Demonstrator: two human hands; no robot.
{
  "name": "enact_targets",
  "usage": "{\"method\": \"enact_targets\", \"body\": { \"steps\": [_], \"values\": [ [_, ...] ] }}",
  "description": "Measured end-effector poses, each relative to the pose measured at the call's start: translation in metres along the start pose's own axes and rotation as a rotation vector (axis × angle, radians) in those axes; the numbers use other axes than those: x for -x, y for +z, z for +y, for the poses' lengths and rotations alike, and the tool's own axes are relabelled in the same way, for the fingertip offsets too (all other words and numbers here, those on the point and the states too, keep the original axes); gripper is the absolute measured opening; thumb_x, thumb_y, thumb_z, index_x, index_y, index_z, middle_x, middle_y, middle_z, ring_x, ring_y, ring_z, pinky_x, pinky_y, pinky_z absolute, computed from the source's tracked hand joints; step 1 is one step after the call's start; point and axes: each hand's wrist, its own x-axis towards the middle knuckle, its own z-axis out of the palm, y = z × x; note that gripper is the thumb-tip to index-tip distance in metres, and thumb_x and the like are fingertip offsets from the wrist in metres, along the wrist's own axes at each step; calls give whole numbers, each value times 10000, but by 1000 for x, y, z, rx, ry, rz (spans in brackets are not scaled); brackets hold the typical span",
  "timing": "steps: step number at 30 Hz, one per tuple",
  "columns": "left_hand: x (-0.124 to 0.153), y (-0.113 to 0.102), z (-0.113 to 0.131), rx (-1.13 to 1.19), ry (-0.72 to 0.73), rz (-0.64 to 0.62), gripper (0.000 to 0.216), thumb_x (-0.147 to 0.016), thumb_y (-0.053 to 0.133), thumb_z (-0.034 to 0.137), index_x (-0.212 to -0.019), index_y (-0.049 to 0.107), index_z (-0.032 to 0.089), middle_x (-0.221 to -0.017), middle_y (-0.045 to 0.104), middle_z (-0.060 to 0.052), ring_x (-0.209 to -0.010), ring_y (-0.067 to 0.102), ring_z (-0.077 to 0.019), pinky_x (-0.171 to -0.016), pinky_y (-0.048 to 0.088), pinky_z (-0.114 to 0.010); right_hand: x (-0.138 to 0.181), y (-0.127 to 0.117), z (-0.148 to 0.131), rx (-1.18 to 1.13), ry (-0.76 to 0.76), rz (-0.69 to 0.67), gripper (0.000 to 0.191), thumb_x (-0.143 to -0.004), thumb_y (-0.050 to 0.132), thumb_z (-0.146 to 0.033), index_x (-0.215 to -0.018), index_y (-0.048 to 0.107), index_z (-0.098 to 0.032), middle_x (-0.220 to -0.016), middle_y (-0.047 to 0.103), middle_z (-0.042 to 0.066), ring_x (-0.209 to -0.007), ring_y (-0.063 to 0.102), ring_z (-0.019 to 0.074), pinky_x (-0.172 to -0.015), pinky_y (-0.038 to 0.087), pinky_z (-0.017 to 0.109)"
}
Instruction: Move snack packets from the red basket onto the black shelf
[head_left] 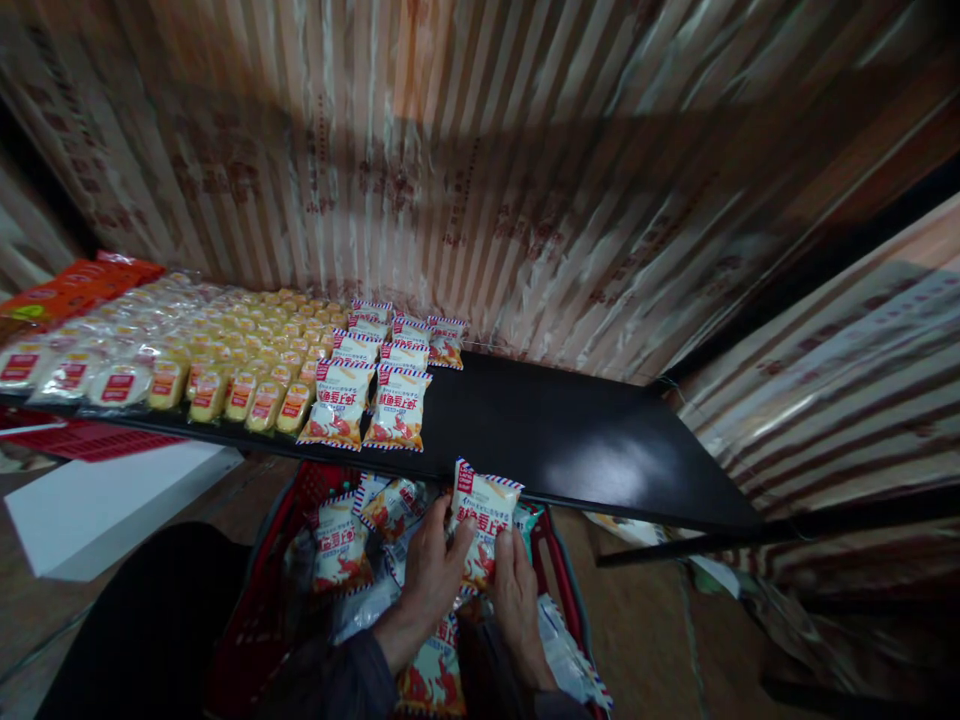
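Observation:
My left hand [427, 580] and my right hand [516, 598] both grip one white snack packet [484, 508] with red print, held upright just below the front edge of a black shelf [570, 430]. Under my hands a red basket [259, 590] holds several more of the same packets [341, 550]. On the shelf, two rows of these packets [375, 385] lie in line, running back toward the wall.
Yellow wrapped snacks [247, 350] and pale packets with red labels [67, 370] fill the shelf's left part. An orange pack [75, 285] lies at the far left. A white box [97, 505] sits below left. Striped foil sheeting [525, 180] covers the wall behind.

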Motion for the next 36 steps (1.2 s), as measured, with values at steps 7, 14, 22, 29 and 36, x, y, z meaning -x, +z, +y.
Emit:
{"method": "enact_targets", "body": {
  "steps": [7, 14, 22, 29, 36],
  "values": [
    [-18, -11, 7, -19, -5, -24, 385, -868, 443, 429, -1125, 575, 175, -1101, 687, -105, -1038, 630, -237, -920, 465, -372, -5, 5, 4, -119, -49, -53, 563, -805, 587, -537, -1246, 571, -188, -1183, 665, 97, -1066, 623, 268, -874, 516, 357],
    [-33, -13, 11, -28, -13, -20, 430, -867, 456, 446, -1195, 531, 179, -1173, 665, -110, -1085, 621, -236, -934, 472, -368, -25, 7, -4, -154, -45, -105, 600, -782, 644, -476, -1282, 507, -174, -1192, 659, 122, -1052, 639, 272, -877, 528, 390],
    [-56, -13, 16, -148, 157, 40, 473, -862, 429, 270, -1306, 451, 108, -1313, 564, -159, -1221, 533, -232, -1046, 413, -392, -63, 18, -19, -82, -129, -106, 585, -775, 635, -494, -1237, 520, -154, -1120, 691, 131, -1002, 662, 270, -871, 526, 413],
    [-66, -7, 18, -283, 309, 43, 542, -856, 371, 162, -1396, 355, 122, -1428, 450, -149, -1325, 423, -221, -1114, 355, -403, -94, 19, -34, 84, -210, -136, 542, -795, 589, -505, -1215, 564, -163, -1122, 695, 108, -994, 658, 259, -890, 507, 399],
    [-74, 3, 9, -478, 359, 11, 541, -838, 395, 131, -1377, 387, 91, -1521, 298, -175, -1412, 277, -268, -1155, 284, -459, -118, 30, -34, 133, -211, -110, 564, -806, 554, -489, -1259, 540, -153, -1047, 716, 100, -861, 677, 241, -777, 533, 365]
  ]
}}
